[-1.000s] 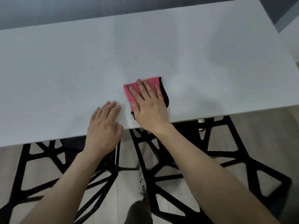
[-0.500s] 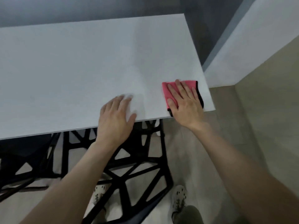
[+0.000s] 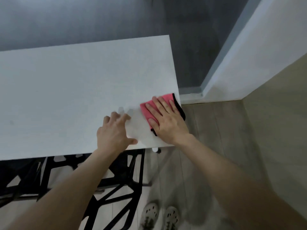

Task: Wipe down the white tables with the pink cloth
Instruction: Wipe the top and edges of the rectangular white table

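cloth place: pink cloth [image 3: 147,113] flat on the white counter [image 3: 74,88], near-right corner, black trim at or just over the right edge
right hand [image 3: 166,120]: palm down on the cloth, fingers [image 3: 156,103] straight, pressing, not curled round it
left hand [image 3: 114,131]: just left of the cloth, released, spread on bare counter at the near edge
nearer hand: right
key relation: cloth directly under the fingers, roughly square; likely next stroke goes left or far
containers: none in view
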Motion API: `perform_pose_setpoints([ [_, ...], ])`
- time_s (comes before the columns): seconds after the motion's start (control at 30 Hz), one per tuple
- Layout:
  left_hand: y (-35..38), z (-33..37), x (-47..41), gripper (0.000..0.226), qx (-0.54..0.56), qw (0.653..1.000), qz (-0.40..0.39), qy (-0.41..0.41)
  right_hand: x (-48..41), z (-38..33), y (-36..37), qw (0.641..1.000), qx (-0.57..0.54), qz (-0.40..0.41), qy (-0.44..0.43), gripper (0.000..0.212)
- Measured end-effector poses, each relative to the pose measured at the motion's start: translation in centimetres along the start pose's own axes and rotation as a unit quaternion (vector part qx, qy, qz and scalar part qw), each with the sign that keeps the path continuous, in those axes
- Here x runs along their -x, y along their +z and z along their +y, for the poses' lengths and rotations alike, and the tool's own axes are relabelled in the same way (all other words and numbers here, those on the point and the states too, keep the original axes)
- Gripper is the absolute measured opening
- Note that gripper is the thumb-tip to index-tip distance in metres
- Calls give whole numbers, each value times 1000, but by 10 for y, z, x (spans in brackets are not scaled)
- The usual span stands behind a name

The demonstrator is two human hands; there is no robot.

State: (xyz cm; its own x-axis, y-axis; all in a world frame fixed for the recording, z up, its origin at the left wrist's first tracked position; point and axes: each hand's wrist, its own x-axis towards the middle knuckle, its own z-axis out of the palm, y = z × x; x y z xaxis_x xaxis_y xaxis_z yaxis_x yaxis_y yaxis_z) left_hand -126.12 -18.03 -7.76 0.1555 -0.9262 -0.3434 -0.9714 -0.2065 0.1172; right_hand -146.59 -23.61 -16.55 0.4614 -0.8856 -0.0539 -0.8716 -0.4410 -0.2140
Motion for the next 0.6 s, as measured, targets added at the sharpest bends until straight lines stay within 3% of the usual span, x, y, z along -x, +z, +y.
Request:
perform_pose_setpoints([
  [0.2, -10, 11, -20, 99, -28, 999, -38, -23, -85, 25, -19, 1000, -1, -21, -22, 64],
  [0.27, -23, 22, -47, 89, -30, 998, -52, -30, -119, 37, -26, 999, -3, -32, -38, 64],
  [0.33, -42, 36, -84, 80, 7, 999, -15, -50, -156, 51, -35, 998, -9, -44, -54, 63],
  [0.47, -65, 69, -160, 103, 0, 998, 44, -33, -246, 82, -47, 997, -5, -40, -63, 63],
  [0.6, -66, 103, -199, 133, 17, 999, -26, -16, -312, 110, -58, 998, 0, -42, -55, 62],
])
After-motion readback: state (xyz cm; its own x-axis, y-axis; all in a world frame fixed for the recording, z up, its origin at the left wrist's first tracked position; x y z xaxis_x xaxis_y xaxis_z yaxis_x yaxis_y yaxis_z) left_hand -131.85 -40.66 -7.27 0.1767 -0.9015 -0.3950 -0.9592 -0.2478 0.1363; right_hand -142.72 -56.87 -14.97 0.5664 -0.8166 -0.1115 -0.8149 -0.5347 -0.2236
